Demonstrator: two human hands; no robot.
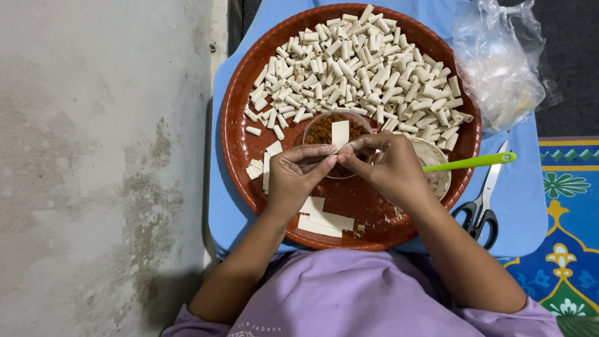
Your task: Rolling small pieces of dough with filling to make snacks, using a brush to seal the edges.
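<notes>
both hands meet over the middle of the round reddish-brown plastic tray [237, 125], which sits on a light blue square stool top [530, 206]. the left hand [296, 181] and the right hand [390, 168] face each other with fingertips almost touching, and between them they pinch a small pale strip of dough wrapper [346, 148]; the piece lies right at the meeting point of the thumbs and forefingers, mostly hidden by them, so only a sliver of it shows and its exact shape cannot be told. both hands are closed on it in a fingertip grasp, the other fingers curled in. just behind the fingertips stands a small clear round bowl of brown crumbly filling [324, 128], with a flat pale rectangular wrapper piece [340, 132] leaning upright in it. under the right hand is a second small clear bowl with a whitish paste [437, 171], from which a bright green plastic handle [471, 161] sticks out to the right. the far half of the tray is heaped with many short cream-coloured rolled tubes [362, 68]. flat cut wrapper rectangles [324, 219] lie on the near part of the tray below the left wrist, and a few more [262, 165] lie left of the left hand. a crumpled clear plastic bag [496, 62] rests at the stool's far right corner, and black-handled scissors [483, 206] lie beside the tray on the right.
</notes>
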